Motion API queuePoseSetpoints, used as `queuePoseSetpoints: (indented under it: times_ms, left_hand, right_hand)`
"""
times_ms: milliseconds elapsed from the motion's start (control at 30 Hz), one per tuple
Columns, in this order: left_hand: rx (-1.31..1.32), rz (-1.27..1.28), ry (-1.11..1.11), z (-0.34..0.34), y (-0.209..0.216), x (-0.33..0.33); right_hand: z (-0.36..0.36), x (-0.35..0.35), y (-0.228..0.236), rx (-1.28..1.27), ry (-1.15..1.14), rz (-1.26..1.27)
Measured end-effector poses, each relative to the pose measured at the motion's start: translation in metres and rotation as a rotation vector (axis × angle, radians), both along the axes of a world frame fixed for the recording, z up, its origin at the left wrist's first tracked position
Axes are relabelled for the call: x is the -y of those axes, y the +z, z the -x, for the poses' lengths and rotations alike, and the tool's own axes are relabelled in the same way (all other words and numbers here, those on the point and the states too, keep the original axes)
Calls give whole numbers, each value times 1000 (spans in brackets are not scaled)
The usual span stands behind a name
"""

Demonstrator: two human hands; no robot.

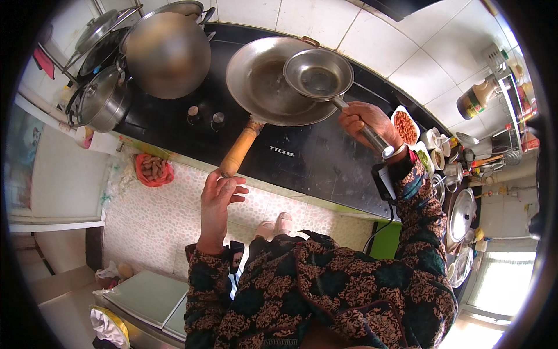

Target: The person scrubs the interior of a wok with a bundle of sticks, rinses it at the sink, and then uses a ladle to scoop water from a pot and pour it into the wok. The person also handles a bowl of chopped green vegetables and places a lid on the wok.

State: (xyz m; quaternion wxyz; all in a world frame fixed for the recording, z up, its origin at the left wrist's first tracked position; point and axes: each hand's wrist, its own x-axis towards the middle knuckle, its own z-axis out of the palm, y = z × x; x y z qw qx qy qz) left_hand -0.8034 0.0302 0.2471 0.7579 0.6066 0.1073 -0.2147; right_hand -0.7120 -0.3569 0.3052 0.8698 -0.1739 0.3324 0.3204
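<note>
A wide metal wok (247, 75) sits on the black stovetop, its wooden handle (239, 150) pointing toward me. My left hand (220, 195) is at the end of that handle, gripping its tip loosely with some fingers sticking out to the side. In my right hand (372, 125) is the tubular handle of a steel water ladle (318, 72). The ladle's round bowl is over the wok's right side, and I cannot tell whether they touch. A little clear liquid seems to lie in the bottom of the wok.
Left of the wok is a large round blurred thing (168, 55), beside a lidded steel pot (102, 102). Two stove knobs (205, 116) stand nearby. At right are a dish of peanuts (405, 127), small bowls (431, 139) and a large lid (462, 215). A red bag (154, 170) lies on the floor.
</note>
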Motion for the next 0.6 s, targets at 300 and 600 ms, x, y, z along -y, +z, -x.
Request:
queuePoseSetpoints:
  times_ms: [300,600]
  left_hand:
    - [-17,16,8,-6,3,5]
    - [-73,5,44,5,2,-3]
  right_hand:
    - [-9,16,7,23,-33,35]
    - [-14,24,-2,-31,-65,32]
